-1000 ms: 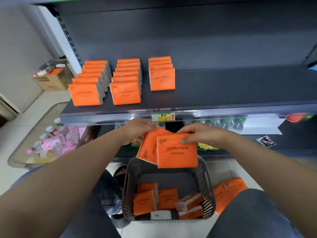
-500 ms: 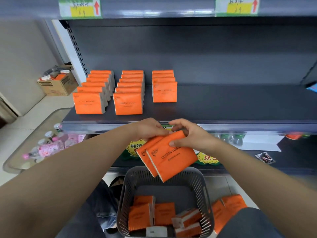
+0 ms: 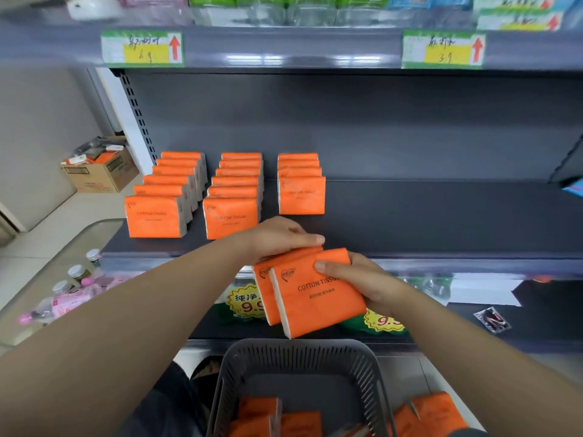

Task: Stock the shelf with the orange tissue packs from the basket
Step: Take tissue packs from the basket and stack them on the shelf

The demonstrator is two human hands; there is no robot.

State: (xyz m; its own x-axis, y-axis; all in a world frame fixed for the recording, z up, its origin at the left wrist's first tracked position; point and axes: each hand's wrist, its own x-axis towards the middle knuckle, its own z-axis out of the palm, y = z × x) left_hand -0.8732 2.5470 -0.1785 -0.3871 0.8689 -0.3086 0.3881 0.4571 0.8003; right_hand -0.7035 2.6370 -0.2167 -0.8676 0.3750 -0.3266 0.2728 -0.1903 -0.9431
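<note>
Both hands, left (image 3: 277, 236) and right (image 3: 362, 283), grip two orange plastic-wrapped tissue packs (image 3: 310, 291) at the dark shelf's (image 3: 441, 222) front edge.

At 6 o'clock the bottom edge cuts off the basket (image 3: 299, 346). The rear held pack (image 3: 263, 291) is mostly hidden behind the front pack (image 3: 318, 307). The price labels (image 3: 142, 48) at 11 and 1 o'clock are blurred.

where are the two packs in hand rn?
Head view, centre: the held tissue packs sit between the left hand and right hand, above the basket, in front of the shelf, nearest its rightmost row.
</note>
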